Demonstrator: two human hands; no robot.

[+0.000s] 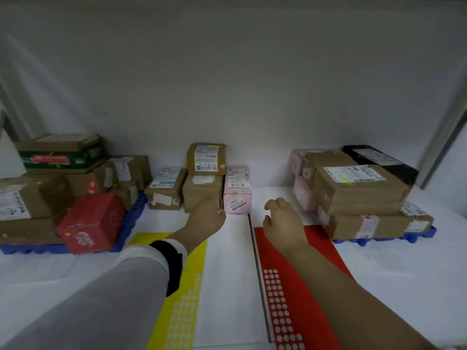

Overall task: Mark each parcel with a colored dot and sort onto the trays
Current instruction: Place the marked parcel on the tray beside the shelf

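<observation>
Head view, nearest first: two sticker sheets lie flat on the white surface (404, 286), a yellow dot sheet (195, 263) at 7 o'clock and a red dot sheet (275, 253) at 5 o'clock, each showing rows of pale rounds. Your right grip (283, 221) hovers over the red sheet's far end, fingers loosely curled and pinching nothing. Your left grip (207, 215), reaching out of a white sleeve with a black cuff, is against the front of a plain brown cardboard parcel (202, 192) in the middle cluster. Its fingers lie at the parcel's right front corner, but I cannot tell whether they are closed round it.

A pale pink box (237, 190) stands at that parcel's 3 o'clock, touching it. A smaller brown labelled parcel (206, 159) rests on top of the plain one, and another brown labelled parcel (165, 189) sits at its 9 o'clock. Farther out, stacks of parcels fill a blue tray (32, 248) at 9 o'clock and a second blue tray (379, 240) at 3 o'clock.

You appear to be at the fetch step, taking the next unmarked parcel. Get a firm hold, mind the small parcel riding on top, draw the box toward the sheets, then peel a dot.
</observation>
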